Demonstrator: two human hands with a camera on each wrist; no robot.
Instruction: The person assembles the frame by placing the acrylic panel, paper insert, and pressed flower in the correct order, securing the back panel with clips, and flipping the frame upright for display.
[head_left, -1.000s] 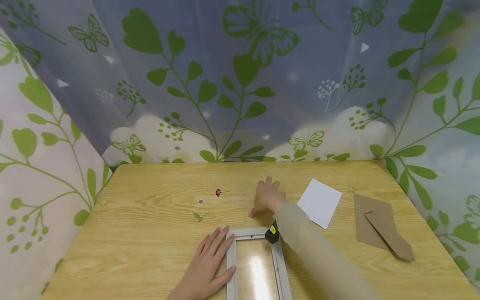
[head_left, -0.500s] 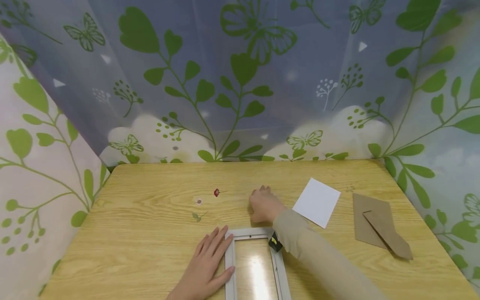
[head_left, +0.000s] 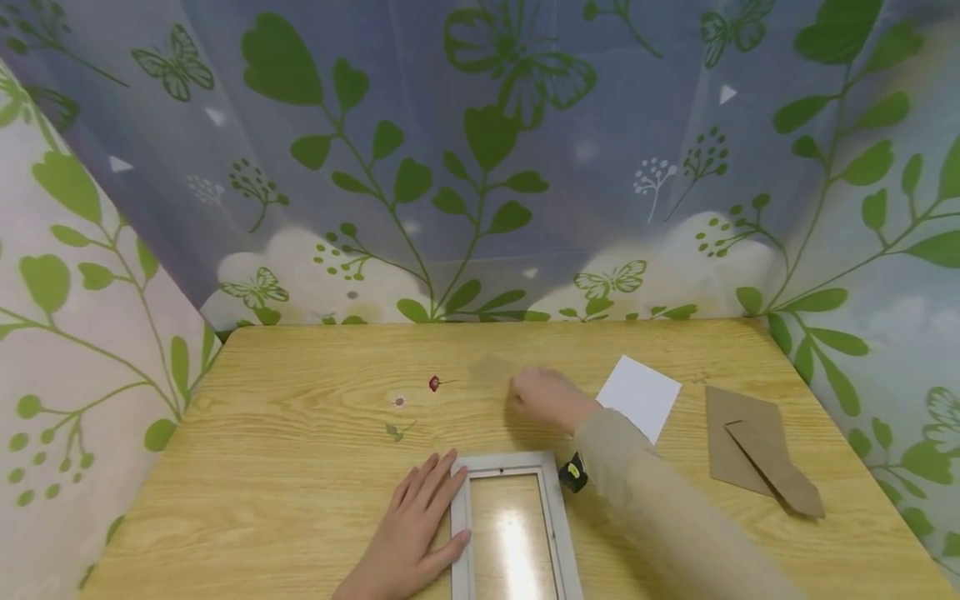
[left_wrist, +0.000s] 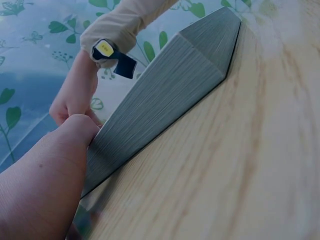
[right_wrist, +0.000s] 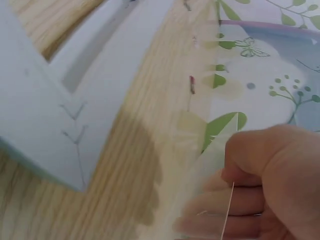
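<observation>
A grey picture frame (head_left: 513, 464) lies face down or up, I cannot tell which, at the table's near edge. My left hand (head_left: 412, 529) rests along its left side, fingers straight. In the left wrist view the brushed side of the frame (left_wrist: 160, 100) stands beside my left wrist. Beyond the frame's far end, my right hand (head_left: 547, 396) holds a thin clear sheet (right_wrist: 220, 150), pinched between thumb and fingers in the right wrist view. Only a faint patch of the sheet shows in the head view. Three small pressed flowers lie left of it: red (head_left: 435, 383), white (head_left: 398, 402), green sprig (head_left: 400, 432).
Right of my hand lies a white card (head_left: 645, 392), partly covered by my sleeve. Farther right is a brown backing board (head_left: 742, 442) with a folded stand leg (head_left: 780, 475). Patterned cloth (head_left: 480, 167) hangs behind the wooden table (head_left: 300, 367).
My right hand has gone from spread fingers on the table to a pinch on the clear sheet, then shifted slightly right. The left hand stays on the frame.
</observation>
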